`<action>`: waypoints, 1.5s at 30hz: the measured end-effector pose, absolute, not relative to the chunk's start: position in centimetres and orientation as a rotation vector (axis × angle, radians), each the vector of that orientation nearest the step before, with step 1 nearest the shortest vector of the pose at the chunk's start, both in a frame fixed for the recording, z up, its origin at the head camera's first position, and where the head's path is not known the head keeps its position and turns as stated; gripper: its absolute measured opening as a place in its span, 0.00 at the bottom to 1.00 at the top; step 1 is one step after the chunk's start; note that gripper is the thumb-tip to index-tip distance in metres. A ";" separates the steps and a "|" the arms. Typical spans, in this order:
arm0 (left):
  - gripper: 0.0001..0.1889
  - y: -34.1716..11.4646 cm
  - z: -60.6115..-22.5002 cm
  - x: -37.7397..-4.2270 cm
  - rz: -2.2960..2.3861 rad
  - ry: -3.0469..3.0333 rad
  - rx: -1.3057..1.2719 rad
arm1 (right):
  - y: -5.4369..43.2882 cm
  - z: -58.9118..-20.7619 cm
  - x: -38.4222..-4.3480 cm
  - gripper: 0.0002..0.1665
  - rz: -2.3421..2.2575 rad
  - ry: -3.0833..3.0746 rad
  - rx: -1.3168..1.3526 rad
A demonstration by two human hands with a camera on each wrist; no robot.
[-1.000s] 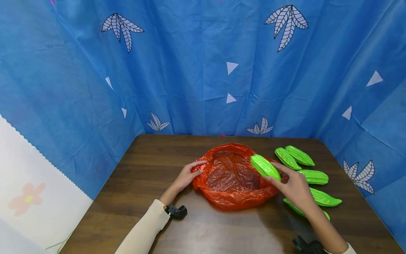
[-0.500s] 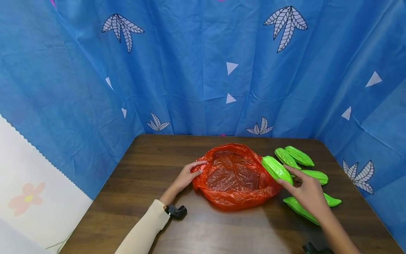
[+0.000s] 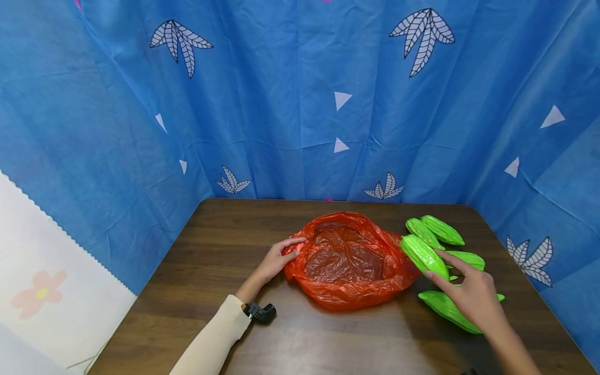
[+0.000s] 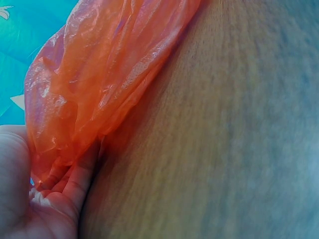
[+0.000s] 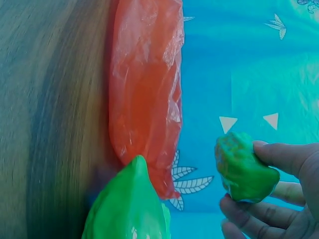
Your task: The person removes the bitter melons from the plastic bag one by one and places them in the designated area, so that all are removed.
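A red plastic bag lies open-mouthed on the wooden table. My left hand holds its left rim; in the left wrist view the thumb lies on one side of the crumpled film and the fingers on the other. Between thumb and fingers my right hand pinches a bright green bitter melon, raised just right of the bag. The right wrist view shows that bitter melon end-on, above the table. Another bitter melon lies below the right hand.
Two more bitter melons lie near the table's back right, and another sits partly behind the right hand. A blue patterned curtain hangs behind the table. White cloth hangs at the left.
My right hand has carried the bitter melon rightward, from over the bag's right rim to beside the other melons. My left hand stays on the rim.
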State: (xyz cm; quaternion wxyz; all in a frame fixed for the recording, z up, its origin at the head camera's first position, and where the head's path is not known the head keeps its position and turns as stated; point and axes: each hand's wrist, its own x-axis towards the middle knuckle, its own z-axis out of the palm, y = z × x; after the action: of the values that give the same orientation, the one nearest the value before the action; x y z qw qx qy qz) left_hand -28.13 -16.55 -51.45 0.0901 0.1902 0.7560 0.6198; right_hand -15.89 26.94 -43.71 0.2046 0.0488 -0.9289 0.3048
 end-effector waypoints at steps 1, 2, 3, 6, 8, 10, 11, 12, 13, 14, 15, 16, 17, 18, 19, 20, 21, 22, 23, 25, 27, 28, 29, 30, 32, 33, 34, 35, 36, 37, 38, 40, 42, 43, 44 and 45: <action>0.22 -16.5 -51.4 -28.1 1.843 2.246 0.568 | 27.1 -43.7 -15.8 0.33 0.845 -2.586 0.135; 0.22 -16.5 -51.4 -28.1 1.844 2.245 0.568 | 27.2 -43.7 -15.6 0.34 0.842 -2.582 0.134; 0.22 -16.5 -51.4 -28.1 1.845 2.242 0.568 | 27.4 -43.7 -15.5 0.34 0.835 -2.577 0.134; 0.22 -16.5 -51.3 -28.2 1.845 2.236 0.568 | 28.0 -43.8 -15.2 0.33 0.810 -2.560 0.134; 0.22 -16.5 -51.3 -28.2 1.845 2.235 0.568 | 28.4 -43.8 -15.0 0.33 0.790 -2.550 0.125; 0.22 -16.5 -51.3 -28.3 1.850 2.233 0.567 | 28.7 -43.8 -14.8 0.33 0.772 -2.549 0.105; 0.22 -16.5 -51.3 -28.3 1.853 2.233 0.564 | 28.9 -43.8 -14.8 0.33 0.766 -2.550 0.093; 0.22 -16.5 -51.3 -28.3 1.858 2.232 0.561 | 29.0 -43.8 -14.7 0.33 0.760 -2.551 0.083; 0.22 -16.5 -51.3 -28.3 1.863 2.232 0.558 | 29.2 -43.8 -14.6 0.33 0.755 -2.552 0.074; 0.22 -16.5 -51.3 -28.3 1.868 2.231 0.554 | 29.4 -43.8 -14.5 0.32 0.753 -2.555 0.065; 0.22 -16.5 -51.4 -28.3 1.875 2.228 0.549 | 29.5 -43.8 -14.5 0.32 0.749 -2.560 0.058; 0.22 -16.4 -51.4 -28.2 1.878 2.231 0.545 | 29.7 -43.8 -14.4 0.32 0.749 -2.560 0.052; 0.21 -16.4 -51.5 -28.2 1.878 2.236 0.540 | 29.9 -43.8 -14.3 0.32 0.752 -2.558 0.047; 0.21 -16.4 -51.5 -28.2 1.877 2.242 0.539 | 30.1 -43.8 -14.2 0.32 0.751 -2.562 0.039; 0.21 -16.3 -51.6 -28.2 1.873 2.251 0.539 | 30.3 -43.8 -14.1 0.32 0.752 -2.561 0.031; 0.21 -16.3 -51.6 -28.1 1.870 2.259 0.538 | 30.5 -43.9 -14.0 0.32 0.753 -2.562 0.025; 0.21 -16.3 -51.7 -28.1 1.865 2.267 0.540 | 30.7 -43.9 -13.8 0.32 0.750 -2.566 0.018; 0.21 -16.3 -51.7 -28.1 1.860 2.274 0.543 | 31.0 -44.0 -13.7 0.32 0.745 -2.571 0.010; 0.21 -16.2 -51.7 -28.1 1.861 2.272 0.546 | 31.1 -44.0 -13.6 0.33 0.739 -2.574 0.003; 0.21 -16.3 -51.7 -28.1 1.866 2.262 0.554 | 31.5 -44.1 -13.4 0.33 0.728 -2.577 -0.012; 0.22 -16.3 -51.6 -28.1 1.872 2.245 0.563 | 31.8 -44.1 -13.2 0.34 0.712 -2.583 -0.028; 0.22 -16.3 -51.6 -28.1 1.875 2.236 0.566 | 32.0 -44.2 -13.1 0.34 0.708 -2.581 -0.035; 0.22 -16.3 -51.6 -28.2 1.875 2.232 0.570 | 32.1 -44.1 -13.1 0.34 0.706 -2.577 -0.039; 0.22 -16.4 -51.6 -28.2 1.874 2.232 0.572 | 32.2 -44.1 -13.0 0.34 0.698 -2.578 -0.046; 0.22 -16.4 -51.5 -28.2 1.866 2.237 0.576 | 32.3 -44.1 -12.9 0.34 0.682 -2.581 -0.060; 0.22 -16.4 -51.5 -28.2 1.863 2.241 0.575 | 32.4 -44.2 -12.8 0.34 0.679 -2.586 -0.068; 0.22 -16.4 -51.6 -28.2 1.863 2.243 0.572 | 32.4 -44.2 -12.7 0.34 0.667 -2.592 -0.075; 0.22 -16.4 -51.6 -28.3 1.864 2.244 0.568 | 32.5 -44.2 -12.7 0.34 0.661 -2.599 -0.088; 0.22 -16.4 -51.6 -28.2 1.864 2.246 0.564 | 32.5 -44.2 -12.6 0.34 0.655 -2.606 -0.101; 0.22 -16.4 -51.6 -28.3 1.865 2.250 0.561 | 32.6 -44.2 -12.6 0.34 0.656 -2.613 -0.117; 0.21 -16.4 -51.6 -28.3 1.866 2.254 0.558 | 32.8 -44.3 -12.5 0.35 0.656 -2.619 -0.129; 0.21 -16.4 -51.6 -28.2 1.866 2.261 0.553 | 33.1 -44.3 -12.5 0.36 0.658 -2.632 -0.158; 0.21 -16.4 -51.7 -28.2 1.859 2.273 0.553 | 33.5 -44.4 -12.5 0.37 0.669 -2.634 -0.178; 0.21 -16.4 -51.7 -28.2 1.857 2.277 0.555 | 33.7 -44.5 -12.6 0.37 0.669 -2.637 -0.186; 0.21 -16.4 -51.7 -28.3 1.855 2.279 0.558 | 33.9 -44.6 -12.6 0.37 0.669 -2.639 -0.192; 0.21 -16.5 -51.7 -28.3 1.855 2.277 0.561 | 34.1 -44.7 -12.6 0.37 0.667 -2.641 -0.199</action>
State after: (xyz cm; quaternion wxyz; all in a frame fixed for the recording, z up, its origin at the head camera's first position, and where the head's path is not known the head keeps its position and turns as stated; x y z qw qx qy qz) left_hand -28.27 -16.45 -51.71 0.0759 0.1871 0.7593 0.6186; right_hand -12.62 34.14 -44.68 0.2035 -0.0712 -0.9467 0.2392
